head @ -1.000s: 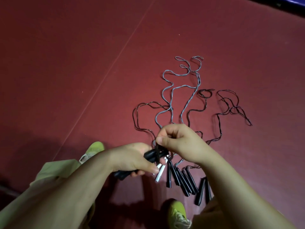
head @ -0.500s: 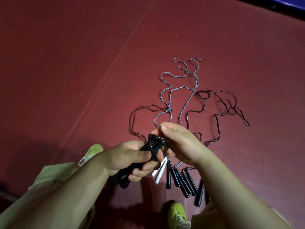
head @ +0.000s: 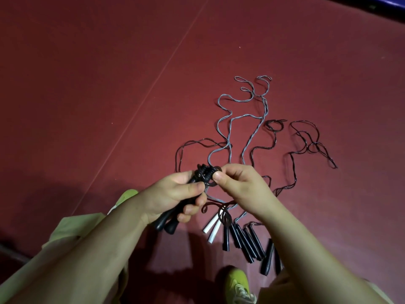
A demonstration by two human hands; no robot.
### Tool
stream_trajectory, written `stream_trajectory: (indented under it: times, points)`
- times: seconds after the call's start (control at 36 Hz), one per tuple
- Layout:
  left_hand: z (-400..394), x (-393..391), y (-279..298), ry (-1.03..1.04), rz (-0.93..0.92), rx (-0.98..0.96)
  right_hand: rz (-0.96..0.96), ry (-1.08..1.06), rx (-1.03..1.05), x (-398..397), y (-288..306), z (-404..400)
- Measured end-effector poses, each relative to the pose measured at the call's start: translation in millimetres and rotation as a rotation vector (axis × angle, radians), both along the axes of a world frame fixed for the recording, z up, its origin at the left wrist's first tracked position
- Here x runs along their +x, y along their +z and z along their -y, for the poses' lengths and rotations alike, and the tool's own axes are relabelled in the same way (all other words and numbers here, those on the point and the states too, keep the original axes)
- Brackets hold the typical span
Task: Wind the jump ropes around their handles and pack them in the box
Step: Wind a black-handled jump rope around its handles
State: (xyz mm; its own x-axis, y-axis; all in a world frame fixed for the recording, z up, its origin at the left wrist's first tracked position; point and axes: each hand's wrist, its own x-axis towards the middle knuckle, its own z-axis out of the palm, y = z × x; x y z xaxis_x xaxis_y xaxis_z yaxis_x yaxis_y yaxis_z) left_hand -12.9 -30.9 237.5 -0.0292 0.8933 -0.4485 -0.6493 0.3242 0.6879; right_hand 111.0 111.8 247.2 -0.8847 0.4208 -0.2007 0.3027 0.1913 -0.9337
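My left hand (head: 175,196) grips a pair of black handles (head: 168,220) held side by side, their upper ends wrapped in black rope (head: 205,174). My right hand (head: 238,185) pinches that rope's loose end right beside the wrapped coil. On the floor below my hands lie two white handles (head: 211,229) and several black handles (head: 245,240). Their grey rope (head: 228,119) and dark ropes (head: 304,141) trail away across the floor. No box is in view.
The floor is dark red matting with a thin seam line (head: 140,108) running diagonally at the left. My green shoes (head: 236,284) and pale trouser legs (head: 72,229) sit at the bottom edge. A blue strip (head: 385,2) shows at the top right corner.
The wrapped handles have risen and tilted more upright in my left hand. My right hand has come round the coil to its right side, still holding the rope.
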Motion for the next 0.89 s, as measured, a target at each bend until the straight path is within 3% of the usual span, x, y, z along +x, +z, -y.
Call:
stream_trajectory:
  times: [0.22, 0.36, 0.64, 0.81, 0.89]
  points:
    - [-6.0, 5.9, -2.9, 0.027, -0.458, -0.077, 0.112, -0.208, 0.215, -2.1, -14.2, 15.7]
    - [-7.4, 7.3, -1.6, 0.091, -0.522, -0.052, 0.160, -0.220, 0.201, -5.6, -15.2, 20.2]
    - [-8.1, 6.3, -3.3, 0.108, -0.618, -0.124, 0.192, -0.127, 0.220, -6.7, -9.0, 20.2]
    - [-7.1, 0.6, -11.6, 0.110, -0.758, -0.222, 0.257, 0.066, 0.185, 0.7, 6.7, 8.1]
    - [-6.9, 0.0, -15.9, 0.090, -0.789, -0.251, 0.323, 0.226, 0.296, 6.0, 12.3, -1.2]
